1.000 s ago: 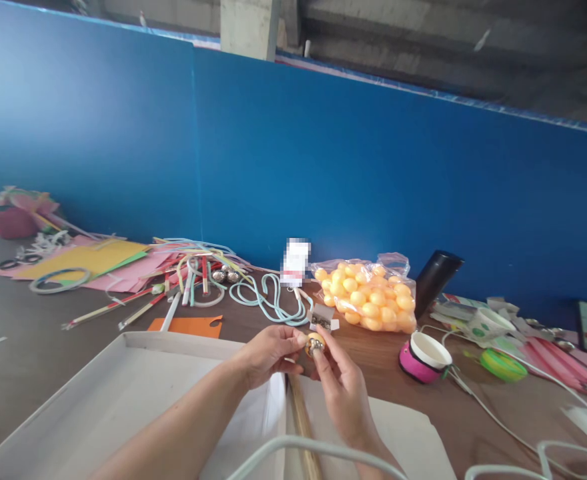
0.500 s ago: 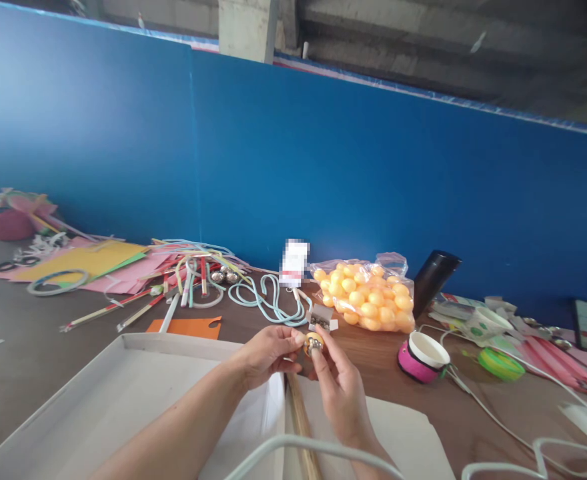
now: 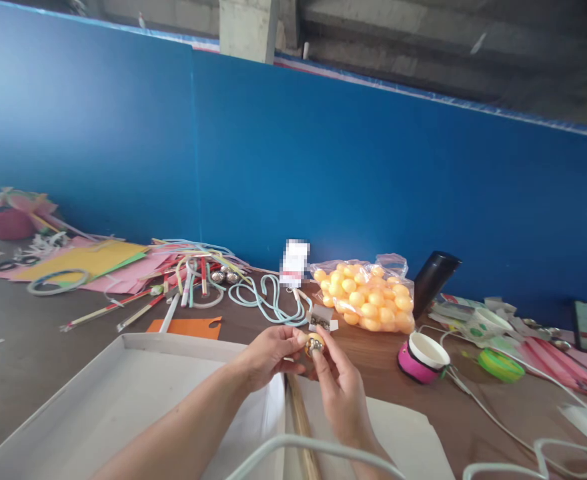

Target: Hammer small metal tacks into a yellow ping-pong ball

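Room between right grip (image 3: 342, 390) and pink-banded cup (image 3: 420, 363), ball bag (image 3: 366, 297) as barrier behind.

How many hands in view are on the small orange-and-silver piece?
2: the left hand grips the small orange-and-silver piece from its left, the right hand from its right. Some fingers are partly hidden.

A small, rounded, orange-yellow piece (image 3: 316, 337), with shiny silvery bits (image 3: 316, 345) clustered on its near side, was held between the fingertips of the left hand (image 3: 268, 357) and the right hand (image 3: 342, 390).
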Demonstrator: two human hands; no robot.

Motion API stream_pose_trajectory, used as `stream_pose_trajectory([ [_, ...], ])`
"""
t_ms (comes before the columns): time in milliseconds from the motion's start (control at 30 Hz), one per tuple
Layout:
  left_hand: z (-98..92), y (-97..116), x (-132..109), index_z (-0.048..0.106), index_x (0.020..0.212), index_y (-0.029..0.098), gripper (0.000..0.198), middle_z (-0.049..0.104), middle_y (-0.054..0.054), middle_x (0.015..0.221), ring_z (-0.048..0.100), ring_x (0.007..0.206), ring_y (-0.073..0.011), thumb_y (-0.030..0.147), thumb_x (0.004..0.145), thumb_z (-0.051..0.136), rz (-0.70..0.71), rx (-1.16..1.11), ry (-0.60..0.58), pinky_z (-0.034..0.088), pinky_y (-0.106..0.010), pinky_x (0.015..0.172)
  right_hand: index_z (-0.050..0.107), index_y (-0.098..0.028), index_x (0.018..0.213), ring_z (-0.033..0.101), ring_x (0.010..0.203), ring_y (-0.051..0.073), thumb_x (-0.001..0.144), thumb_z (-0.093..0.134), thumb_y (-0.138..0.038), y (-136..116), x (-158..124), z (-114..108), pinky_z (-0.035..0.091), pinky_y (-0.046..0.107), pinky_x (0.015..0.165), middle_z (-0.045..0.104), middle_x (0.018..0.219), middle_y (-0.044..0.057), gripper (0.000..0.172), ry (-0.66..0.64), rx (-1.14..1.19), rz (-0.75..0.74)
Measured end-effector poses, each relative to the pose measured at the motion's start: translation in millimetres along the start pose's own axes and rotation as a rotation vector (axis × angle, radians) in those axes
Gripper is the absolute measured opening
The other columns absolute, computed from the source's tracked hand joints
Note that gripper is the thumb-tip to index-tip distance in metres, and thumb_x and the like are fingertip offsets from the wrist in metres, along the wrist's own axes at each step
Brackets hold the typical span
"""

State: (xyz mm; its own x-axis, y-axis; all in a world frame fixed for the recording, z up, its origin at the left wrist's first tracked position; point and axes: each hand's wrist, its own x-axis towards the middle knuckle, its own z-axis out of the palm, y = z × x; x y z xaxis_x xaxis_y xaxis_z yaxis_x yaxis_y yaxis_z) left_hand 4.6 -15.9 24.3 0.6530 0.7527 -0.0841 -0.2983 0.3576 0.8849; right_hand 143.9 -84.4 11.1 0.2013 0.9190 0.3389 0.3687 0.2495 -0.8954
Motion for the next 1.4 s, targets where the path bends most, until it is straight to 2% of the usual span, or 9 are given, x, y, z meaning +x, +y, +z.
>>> stream_pose_trajectory([
  [167,3.6,-2.4,-0.4,0.052,0.071,0.013,0.028,0.055,-0.002,0.068,0.061,0.059,-0.0135,0.037,0.07,0.065,0.019,-0.014,-0.008,0.047,-0.026,0.06,0.042,-0.021,0.132,0.049,0.117,0.026,0.086,0.05,-0.033,1.3,0.9,-1.5,0.043,0.038,0.094,0.057,0.124,0.01,0.048,0.024,-0.029,-0.034],
  [333,6.6,-3.5,0.1,0.052,0.071,0.012,0.027,0.053,-0.001,0.064,0.059,0.061,-0.014,0.035,0.071,0.066,0.071,-0.06,-0.011,0.049,-0.036,0.071,0.045,-0.022,0.13,0.048,0.117,0.025,0.087,0.048,-0.033,1.0,1.5,-2.8,0.041,0.039,0.097,0.056,0.125,0.007,0.045,0.017,-0.048,-0.035],
  [433,7.5,-4.1,0.5,0.052,0.07,0.012,0.028,0.054,-0.002,0.066,0.058,0.061,-0.0135,0.036,0.07,0.066,0.075,-0.079,-0.005,0.048,-0.038,0.072,0.048,-0.022,0.128,0.049,0.117,0.026,0.087,0.049,-0.033,0.8,1.3,-2.6,0.041,0.04,0.097,0.056,0.125,0.007,0.043,0.021,-0.051,-0.051],
  [767,7.9,-5.4,1.2,0.051,0.069,0.012,0.026,0.055,-0.003,0.065,0.057,0.062,-0.0124,0.033,0.071,0.067,0.096,-0.072,0.005,0.047,-0.034,0.071,0.043,-0.023,0.131,0.049,0.117,0.024,0.088,0.047,-0.034,1.0,0.8,-2.7,0.044,0.038,0.095,0.055,0.126,0.007,0.045,-0.02,-0.028,-0.008],
  [1133,7.4,-4.8,0.3,0.051,0.069,0.012,0.026,0.054,-0.001,0.061,0.055,0.058,-0.0119,0.033,0.07,0.067,0.109,-0.085,0.006,0.048,-0.033,0.065,0.047,-0.023,0.128,0.05,0.116,0.026,0.086,0.049,-0.034,2.0,-1.0,-0.3,0.051,0.035,0.086,0.053,0.128,0.006,0.043,-0.016,0.026,-0.01],
  [1233,5.7,-4.3,0.9,0.05,0.069,0.013,0.026,0.05,0.001,0.056,0.054,0.053,-0.0113,0.034,0.071,0.066,0.097,-0.083,0.023,0.049,-0.033,0.062,0.048,-0.024,0.127,0.052,0.113,0.025,0.086,0.05,-0.033,-3.9,-3.7,2.1,0.052,0.032,0.084,0.054,0.127,0.006,0.042,-0.034,0.069,-0.029],
  [1400,4.0,-3.6,3.0,0.049,0.069,0.013,0.024,0.047,0.003,0.053,0.049,0.046,-0.0075,0.032,0.071,0.065,0.082,-0.016,0.131,0.044,-0.023,0.049,0.049,-0.024,0.126,0.052,0.114,0.025,0.086,0.05,-0.032,-15.6,-6.8,7.0,0.049,0.034,0.089,0.055,0.126,0.006,0.041,-0.085,0.183,-0.038],
])
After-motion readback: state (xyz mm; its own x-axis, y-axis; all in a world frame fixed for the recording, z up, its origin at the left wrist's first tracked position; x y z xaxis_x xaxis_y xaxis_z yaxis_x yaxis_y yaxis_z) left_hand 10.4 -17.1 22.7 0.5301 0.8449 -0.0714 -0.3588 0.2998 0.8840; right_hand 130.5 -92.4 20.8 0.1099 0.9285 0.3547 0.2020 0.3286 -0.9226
